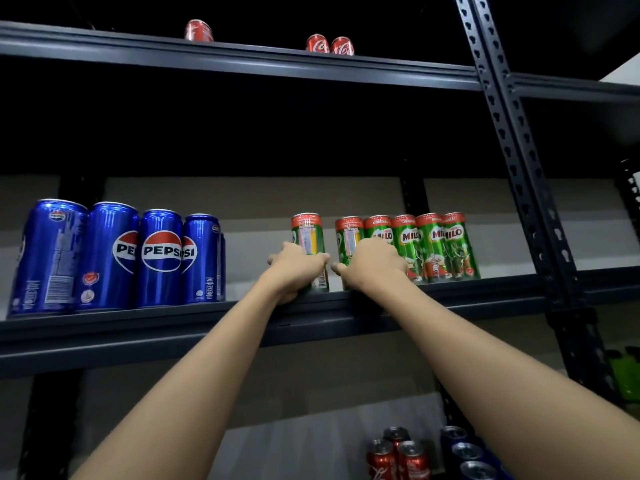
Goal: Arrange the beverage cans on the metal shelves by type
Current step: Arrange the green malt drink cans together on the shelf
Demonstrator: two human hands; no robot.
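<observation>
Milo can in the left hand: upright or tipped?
Upright. The Milo can stands on the middle shelf, top rim level, label vertical, apart from the Milo row; the left hand holds its lower half.

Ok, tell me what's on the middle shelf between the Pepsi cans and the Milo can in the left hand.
Nothing: in the head view, the shelf is bare between the Pepsi cans and the Milo can that the left hand grips.

place: looked like a shop stockroom or store | frame: dark metal shelves (242, 64) on slotted uprights (512, 140) | stock: rows of blue cola cans (114, 254), green malt-drink cans (433, 247), red cola cans (329, 45) | backdrop: plain grey wall (249, 195)
</observation>
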